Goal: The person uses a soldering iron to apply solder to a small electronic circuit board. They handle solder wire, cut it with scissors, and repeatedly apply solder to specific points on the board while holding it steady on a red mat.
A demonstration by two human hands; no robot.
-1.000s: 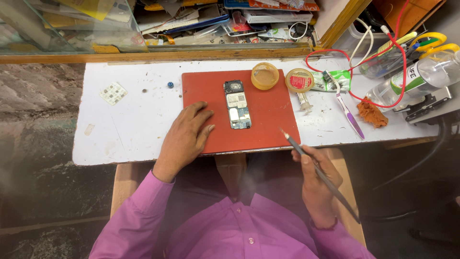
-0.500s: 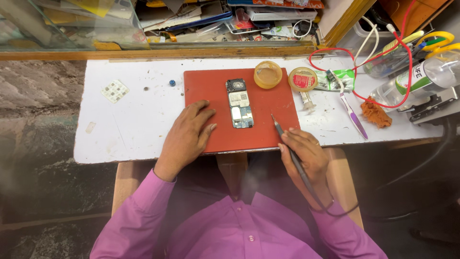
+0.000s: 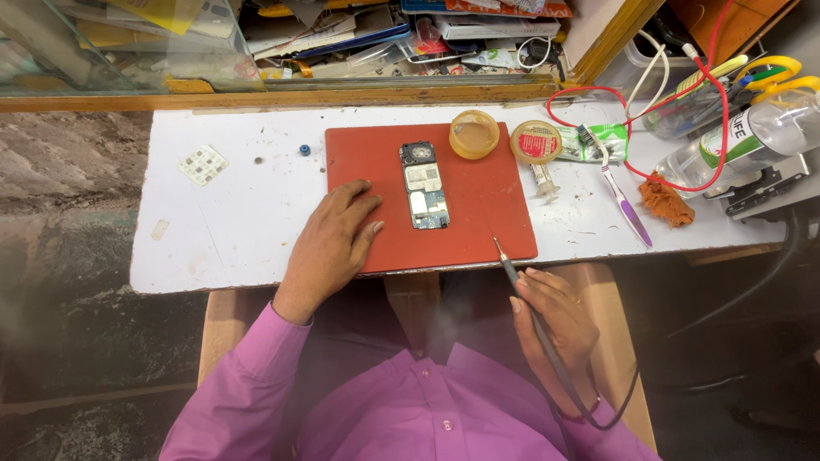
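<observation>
White worktop [image 3: 239, 230], scuffed and stained; lying on it: red mat [image 3: 478, 209], small square keypad piece [image 3: 203, 165], blue cap [image 3: 304, 149], two round tins [image 3: 474, 134], toothbrush [image 3: 626, 209], orange rag [image 3: 664, 201], clear bottle [image 3: 752, 141], red wire [image 3: 598, 92]

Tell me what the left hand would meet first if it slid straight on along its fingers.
Probably the opened phone: the left hand lies flat on the red mat, fingers aimed up and right toward its lower half. Only bare mat lies between them.
</observation>
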